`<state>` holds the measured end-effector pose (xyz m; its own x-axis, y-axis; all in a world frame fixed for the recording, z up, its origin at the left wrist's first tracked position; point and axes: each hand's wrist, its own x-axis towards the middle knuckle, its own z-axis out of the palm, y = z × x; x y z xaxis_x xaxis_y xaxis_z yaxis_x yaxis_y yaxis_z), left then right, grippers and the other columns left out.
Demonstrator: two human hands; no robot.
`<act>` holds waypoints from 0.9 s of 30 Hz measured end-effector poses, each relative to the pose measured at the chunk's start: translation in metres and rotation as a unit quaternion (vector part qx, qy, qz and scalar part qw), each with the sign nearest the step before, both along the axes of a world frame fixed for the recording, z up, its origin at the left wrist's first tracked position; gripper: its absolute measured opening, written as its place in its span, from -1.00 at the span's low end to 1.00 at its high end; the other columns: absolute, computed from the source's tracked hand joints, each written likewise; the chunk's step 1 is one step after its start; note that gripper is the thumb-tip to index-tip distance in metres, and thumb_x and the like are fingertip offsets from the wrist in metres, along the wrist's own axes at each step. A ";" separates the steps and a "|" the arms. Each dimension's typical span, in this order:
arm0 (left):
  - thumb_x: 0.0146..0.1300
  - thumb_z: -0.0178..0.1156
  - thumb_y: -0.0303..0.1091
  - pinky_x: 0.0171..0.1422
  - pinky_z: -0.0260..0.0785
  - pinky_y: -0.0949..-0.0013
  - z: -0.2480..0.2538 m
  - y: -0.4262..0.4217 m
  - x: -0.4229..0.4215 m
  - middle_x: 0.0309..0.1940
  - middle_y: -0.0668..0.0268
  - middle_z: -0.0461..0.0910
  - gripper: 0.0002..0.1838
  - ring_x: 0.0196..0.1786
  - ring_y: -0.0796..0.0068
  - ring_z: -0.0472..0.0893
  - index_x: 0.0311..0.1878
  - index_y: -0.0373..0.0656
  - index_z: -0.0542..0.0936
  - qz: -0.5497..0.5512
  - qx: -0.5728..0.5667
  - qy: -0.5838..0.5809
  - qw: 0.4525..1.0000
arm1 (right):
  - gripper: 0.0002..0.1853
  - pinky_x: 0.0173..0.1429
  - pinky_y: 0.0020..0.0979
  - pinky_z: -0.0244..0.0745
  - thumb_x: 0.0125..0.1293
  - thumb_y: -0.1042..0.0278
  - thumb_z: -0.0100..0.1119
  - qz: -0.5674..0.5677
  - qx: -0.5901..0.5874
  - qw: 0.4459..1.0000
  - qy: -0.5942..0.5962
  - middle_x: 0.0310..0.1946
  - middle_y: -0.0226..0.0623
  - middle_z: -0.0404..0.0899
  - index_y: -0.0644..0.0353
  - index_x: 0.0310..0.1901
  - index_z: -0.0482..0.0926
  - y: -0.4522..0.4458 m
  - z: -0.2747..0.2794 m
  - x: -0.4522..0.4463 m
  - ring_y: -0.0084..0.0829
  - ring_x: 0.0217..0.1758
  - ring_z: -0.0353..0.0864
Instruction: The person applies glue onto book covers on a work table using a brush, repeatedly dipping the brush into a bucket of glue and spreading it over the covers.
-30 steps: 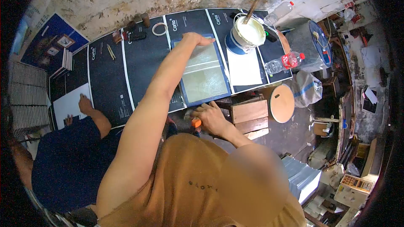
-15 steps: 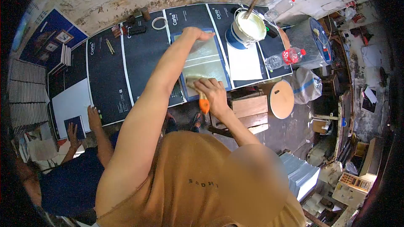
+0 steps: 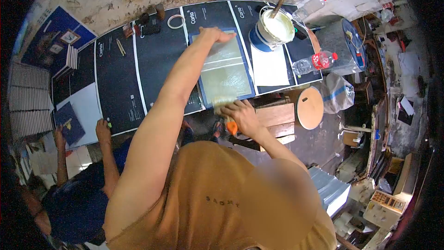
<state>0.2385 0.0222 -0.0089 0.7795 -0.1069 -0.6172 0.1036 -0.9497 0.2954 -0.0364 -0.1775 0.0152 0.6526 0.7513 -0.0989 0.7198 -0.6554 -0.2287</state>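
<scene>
**Bracing the panel, guiding the brush**

We are bracing the blue-edged panel (image 3: pixel 226 83), which is lying flat to the left of the bucket (image 3: pixel 261 40) and reaching nearer to us. Our left hand (image 3: pixel 212 34) is spreading open, thumb out, over the panel's far end. Our right hand (image 3: pixel 243 116) is gripping the brush (image 3: pixel 231 127), nearer to us than the bucket. The bristles are blurring at the panel's near edge; whether they are touching it, we cannot tell.

For good brushing, we should be pressing the far end just enough to stop sliding, laying the bristles low and drawing long, overlapping strokes. At the rim we should be easing off, as a heavy stroke could be leaving a ridge or dragging the panel towards us.

The dark table covering (image 3: pixel 162 60) is showing "Carta" in white, both left of the bucket and farther left. Right of the bucket, a bottle (image 3: pixel 303 66) is wearing a red label whose white letters we are not making out fully. Our brown shirt (image 3: pixel 199 171), nearer than the bucket, is carrying small letters too blurred for sure reading. Far left of the bucket, a co-worker's hand (image 3: pixel 103 131) is resting at the table's edge.
</scene>
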 end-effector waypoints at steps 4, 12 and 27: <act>0.27 -0.37 0.62 0.63 -0.48 -0.35 -0.009 0.003 -0.006 0.61 0.21 0.05 0.01 0.67 0.05 -0.11 0.56 0.07 0.23 0.003 -0.026 0.010 1.000 | -0.53 0.18 -0.20 0.38 0.11 0.43 0.20 -0.009 0.011 1.000 0.018 0.08 -0.36 0.63 0.02 0.13 0.65 0.010 0.052 0.004 -0.25 0.12 0.53; 0.33 -0.43 0.56 0.62 -0.49 -0.36 0.000 0.001 -0.007 0.65 0.21 -0.10 -0.06 0.67 0.07 -0.11 0.57 0.12 0.21 0.002 0.000 -0.003 1.000 | -0.64 0.16 -0.25 0.40 0.21 0.34 0.18 -0.026 0.069 0.996 -0.056 -0.09 -0.44 0.63 -0.08 0.06 0.67 0.054 -0.019 -0.017 -0.32 0.05 0.55; 0.39 -0.49 0.49 0.57 -0.41 -0.48 -0.021 0.014 -0.014 0.65 0.19 -0.11 -0.08 0.65 -0.02 -0.07 0.56 0.03 0.24 -0.015 -0.041 -0.025 0.999 | -0.70 0.17 -0.20 0.40 0.24 0.13 0.21 0.056 -0.037 0.993 0.098 0.10 -0.46 0.69 -0.15 -0.01 0.75 -0.050 0.036 0.033 -0.31 0.11 0.56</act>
